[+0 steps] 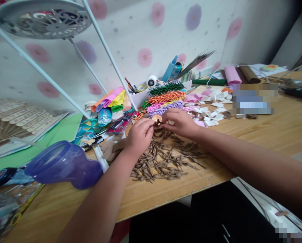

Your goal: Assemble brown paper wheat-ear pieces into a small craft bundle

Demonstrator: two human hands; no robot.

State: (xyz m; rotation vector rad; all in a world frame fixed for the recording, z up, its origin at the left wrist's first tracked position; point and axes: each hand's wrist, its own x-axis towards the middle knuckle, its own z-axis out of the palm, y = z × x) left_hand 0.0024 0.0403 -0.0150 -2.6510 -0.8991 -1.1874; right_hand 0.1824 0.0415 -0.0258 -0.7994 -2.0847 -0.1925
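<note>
My left hand and my right hand meet above the table, fingertips pinched on a small dark brown piece of paper. Its exact shape is partly hidden by my fingers. Below them, a heap of twisted brown paper pieces with thickened middles and thin ends spreads over the wood. Just beyond my hands lie bundles of braided-looking strands, purple, orange and dark green. A round yellowish thing shows right behind my fingertips.
A purple translucent jar lies left of my left forearm. White stand legs rise at the back left. Cut paper scraps cover the right middle. Crepe paper rolls lie behind; a folding fan is far left.
</note>
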